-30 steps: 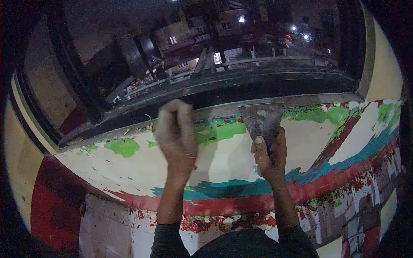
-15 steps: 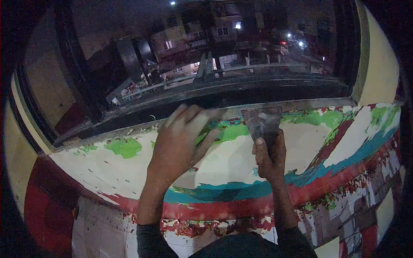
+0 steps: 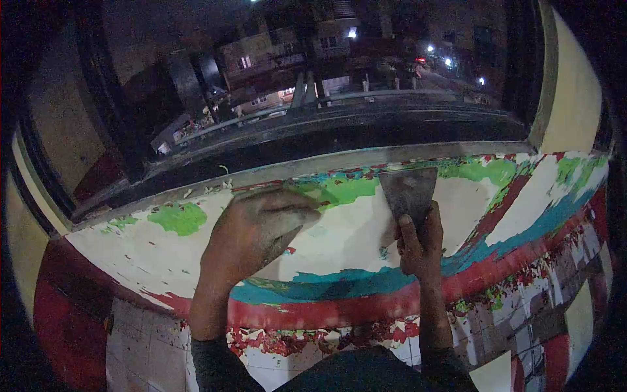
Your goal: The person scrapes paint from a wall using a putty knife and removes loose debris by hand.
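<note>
A wide-bladed paint scraper (image 3: 409, 189) is gripped in my right hand (image 3: 420, 242), its dark blade pointing up toward the window frame. The blade overlaps the upper edge of the wall below the window, where patches of green, white and red paint show. My left hand (image 3: 251, 225) is over the white painted wall (image 3: 353, 242) to the left. Its fingers stretch to the right, partly blurred by motion, near a green paint patch, and no tool shows in them. Small paint flakes lie along the ledge (image 3: 261, 175) above it.
A dark window (image 3: 326, 130) spans the view above the ledge, with night lights outside. Peeled paint scraps (image 3: 281, 340) lie thick along the foot of the curved wall, over floor tiles (image 3: 153, 340). A cream post (image 3: 575, 85) stands on the right.
My left hand has dropped down from the ledge, its spread fingers coming closer together. The scraper in my right hand sits slightly lower and further right, and the view has shifted a little.
</note>
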`<state>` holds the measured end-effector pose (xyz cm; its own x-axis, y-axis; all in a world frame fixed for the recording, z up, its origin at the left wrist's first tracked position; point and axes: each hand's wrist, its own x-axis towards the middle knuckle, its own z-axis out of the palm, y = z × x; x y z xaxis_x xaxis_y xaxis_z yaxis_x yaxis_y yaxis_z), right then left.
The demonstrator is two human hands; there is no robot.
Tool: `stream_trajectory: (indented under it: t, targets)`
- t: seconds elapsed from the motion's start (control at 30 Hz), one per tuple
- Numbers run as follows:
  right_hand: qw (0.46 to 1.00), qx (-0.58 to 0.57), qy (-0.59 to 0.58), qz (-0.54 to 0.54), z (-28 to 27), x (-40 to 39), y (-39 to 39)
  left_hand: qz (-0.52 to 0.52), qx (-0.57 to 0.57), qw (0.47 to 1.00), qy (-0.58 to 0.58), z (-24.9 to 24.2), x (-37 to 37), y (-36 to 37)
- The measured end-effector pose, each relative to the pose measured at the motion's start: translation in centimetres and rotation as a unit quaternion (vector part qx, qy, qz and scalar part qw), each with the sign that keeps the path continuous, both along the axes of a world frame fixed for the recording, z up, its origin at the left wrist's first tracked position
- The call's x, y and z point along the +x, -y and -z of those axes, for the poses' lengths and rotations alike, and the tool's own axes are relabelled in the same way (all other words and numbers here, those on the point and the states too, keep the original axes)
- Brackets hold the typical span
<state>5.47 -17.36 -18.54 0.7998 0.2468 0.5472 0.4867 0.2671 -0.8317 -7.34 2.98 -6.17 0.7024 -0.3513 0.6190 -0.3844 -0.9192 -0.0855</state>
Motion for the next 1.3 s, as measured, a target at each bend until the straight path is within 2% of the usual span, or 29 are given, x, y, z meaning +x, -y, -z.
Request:
stream_trajectory:
  t: [0.03,0.13,0.23,0.27,0.37,0.47,0.57,0.67,0.8,0.9,1.0,1.1,1.2,1.3]
  targets:
    - [1.0,0.016,0.004,-0.003,0.2,-0.2,-0.1,-0.011,0.018,1.0,0.019,0.4,-0.4,0.0]
    - [0.999,0.02,-0.016,-0.019,1.1,-1.0,0.1,-0.043,-0.059,0.986,0.148,3.7,-0.4,-1.5]
    - [0.999,-0.014,-0.044,-0.026,2.8,-1.6,0.4,-0.154,0.03,0.95,0.271,7.2,1.7,-0.6]
    - [0.998,-0.028,-0.055,-0.024,3.3,-1.8,0.7,-0.16,0.038,0.95,0.265,9.2,3.0,-0.2]
    - [0.992,-0.092,-0.089,-0.016,3.7,-2.2,1.7,-0.155,0.12,0.972,0.127,13.6,4.1,1.7]
    - [0.996,-0.062,-0.071,0.001,3.6,-2.5,1.6,-0.033,0.16,0.986,0.026,15.2,4.4,2.8]
    - [0.995,-0.047,-0.084,-0.001,3.4,-2.7,1.9,-0.002,0.129,0.992,-0.003,15.1,4.6,3.3]
    - [0.992,-0.03,-0.123,-0.009,3.5,-2.8,1.7,-0.061,0.052,0.992,0.097,14.0,4.8,3.8]
    - [0.987,0.031,-0.156,-0.032,4.8,-2.9,0.3,0.054,-0.15,0.977,0.139,13.2,5.0,4.9]
    - [0.976,0.05,-0.199,-0.066,3.9,-3.4,0.2,0.02,-0.334,0.941,0.042,13.4,5.2,7.5]
    - [0.974,0.029,-0.209,-0.087,3.1,-4.0,0.8,0.029,-0.526,0.837,-0.148,12.3,5.1,8.5]
    - [0.982,0.018,-0.163,-0.09,3.3,-4.4,0.9,0.056,-0.472,0.874,-0.096,12.9,5.7,9.0]
    - [0.972,-0.028,-0.198,-0.121,3.2,-5.4,1.4,0.061,-0.484,0.87,-0.067,13.7,5.7,9.1]
    - [0.971,-0.054,-0.18,-0.15,4.3,-6.1,1.0,-0.026,-0.503,0.853,-0.137,13.1,4.5,8.3]
